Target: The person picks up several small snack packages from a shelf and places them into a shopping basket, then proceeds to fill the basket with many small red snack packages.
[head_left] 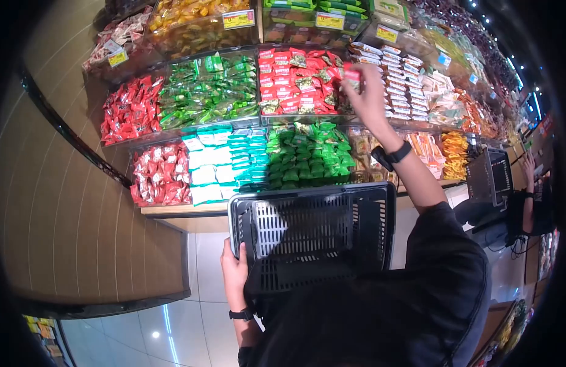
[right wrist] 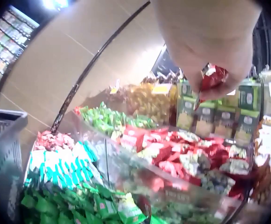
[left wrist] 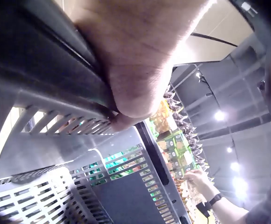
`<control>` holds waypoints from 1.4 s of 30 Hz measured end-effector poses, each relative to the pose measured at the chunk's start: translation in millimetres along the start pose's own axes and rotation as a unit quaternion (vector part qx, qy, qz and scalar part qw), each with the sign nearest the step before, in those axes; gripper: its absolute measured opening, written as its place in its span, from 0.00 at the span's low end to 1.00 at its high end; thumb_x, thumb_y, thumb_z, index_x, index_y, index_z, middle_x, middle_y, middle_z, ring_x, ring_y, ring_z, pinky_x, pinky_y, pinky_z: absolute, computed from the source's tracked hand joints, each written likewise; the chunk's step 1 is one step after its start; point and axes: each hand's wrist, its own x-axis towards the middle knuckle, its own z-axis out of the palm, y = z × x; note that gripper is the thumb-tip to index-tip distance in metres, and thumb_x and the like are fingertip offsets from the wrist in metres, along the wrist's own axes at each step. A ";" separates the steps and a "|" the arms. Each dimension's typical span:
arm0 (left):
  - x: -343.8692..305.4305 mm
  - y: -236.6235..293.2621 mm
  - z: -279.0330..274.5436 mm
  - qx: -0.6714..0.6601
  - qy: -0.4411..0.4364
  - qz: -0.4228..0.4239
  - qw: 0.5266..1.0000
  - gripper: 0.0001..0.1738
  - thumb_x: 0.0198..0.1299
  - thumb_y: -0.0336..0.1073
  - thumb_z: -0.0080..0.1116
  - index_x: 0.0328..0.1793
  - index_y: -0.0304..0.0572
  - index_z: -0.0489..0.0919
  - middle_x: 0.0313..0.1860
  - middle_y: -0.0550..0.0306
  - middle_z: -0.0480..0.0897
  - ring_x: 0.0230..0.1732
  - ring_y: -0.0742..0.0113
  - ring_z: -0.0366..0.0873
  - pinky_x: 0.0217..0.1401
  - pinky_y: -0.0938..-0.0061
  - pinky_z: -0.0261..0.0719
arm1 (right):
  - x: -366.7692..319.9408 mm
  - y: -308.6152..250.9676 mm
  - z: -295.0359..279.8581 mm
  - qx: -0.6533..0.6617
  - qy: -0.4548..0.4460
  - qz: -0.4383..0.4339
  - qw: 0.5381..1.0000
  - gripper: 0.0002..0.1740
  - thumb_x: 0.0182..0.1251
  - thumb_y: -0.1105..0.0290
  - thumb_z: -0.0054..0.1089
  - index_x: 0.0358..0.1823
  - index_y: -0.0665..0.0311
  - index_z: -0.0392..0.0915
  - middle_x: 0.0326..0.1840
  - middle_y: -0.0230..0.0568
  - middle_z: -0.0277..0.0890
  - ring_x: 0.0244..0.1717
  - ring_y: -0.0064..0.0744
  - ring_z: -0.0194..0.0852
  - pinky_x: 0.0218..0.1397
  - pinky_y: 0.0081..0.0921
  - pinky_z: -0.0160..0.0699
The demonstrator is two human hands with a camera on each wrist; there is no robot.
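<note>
My right hand (head_left: pixel 370 98) pinches a small red snack packet (right wrist: pixel 214 77) between thumb and fingers. It is raised above the bin of red packets (head_left: pixel 300 82), at that bin's right end. In the right wrist view the packet is clear of the pile, partly covered by the fingers. My left hand (head_left: pixel 234 272) grips the left side of a black shopping basket (head_left: pixel 313 191), thumb over the rim. The basket is held in front of my body, its slatted inside bare. In the left wrist view the palm's heel lies against the basket's side.
Green packets (head_left: pixel 310 156) and teal-white packets (head_left: pixel 212 165) fill the lower front bins. White-wrapped bars (head_left: pixel 405 82) stand right of the red ones. Clear plastic dividers (right wrist: pixel 140 172) edge the bins. A wood-panelled wall (head_left: pixel 81 202) rises at left; another person (head_left: pixel 528 208) is at right.
</note>
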 end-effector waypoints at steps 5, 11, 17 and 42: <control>0.6 -0.5 -1.2 0.012 -0.009 -0.012 1.000 0.13 0.77 0.34 0.59 0.58 0.31 0.75 0.39 0.39 0.85 0.38 0.51 0.83 0.47 0.61 0.80 | 50.8 -60.9 -55.9 0.132 0.226 -0.164 0.951 0.22 0.65 0.75 0.77 0.55 0.65 0.75 0.65 0.48 0.69 0.61 0.37 0.75 0.53 0.28 0.90; 2.2 3.3 -1.7 0.008 -0.021 -0.032 0.999 0.14 0.77 0.36 0.58 0.56 0.31 0.75 0.40 0.32 0.85 0.45 0.28 0.84 0.48 0.54 0.81 | 53.7 -12.2 -15.5 0.058 0.197 -0.109 0.973 0.18 0.64 0.73 0.77 0.50 0.64 0.76 0.61 0.53 0.69 0.58 0.47 0.74 0.57 0.41 0.79; -1.1 3.3 -1.5 0.012 -0.010 -0.037 0.999 0.15 0.77 0.38 0.59 0.57 0.31 0.76 0.40 0.35 0.86 0.44 0.34 0.87 0.48 0.56 0.82 | -25.1 48.5 29.9 -0.046 -0.094 -0.013 0.994 0.31 0.63 0.72 0.71 0.68 0.61 0.72 0.79 0.63 0.59 0.77 0.69 0.61 0.77 0.52 0.67; 178.8 190.7 2.2 0.277 -0.103 0.350 0.889 0.30 0.64 0.35 0.70 0.71 0.36 0.74 0.64 0.40 0.79 0.67 0.40 0.76 0.71 0.52 0.72 | -325.9 -53.4 -140.4 -0.087 -0.082 0.466 0.876 0.26 0.71 0.75 0.60 0.70 0.66 0.69 0.51 0.64 0.81 0.51 0.69 0.81 0.54 0.52 0.81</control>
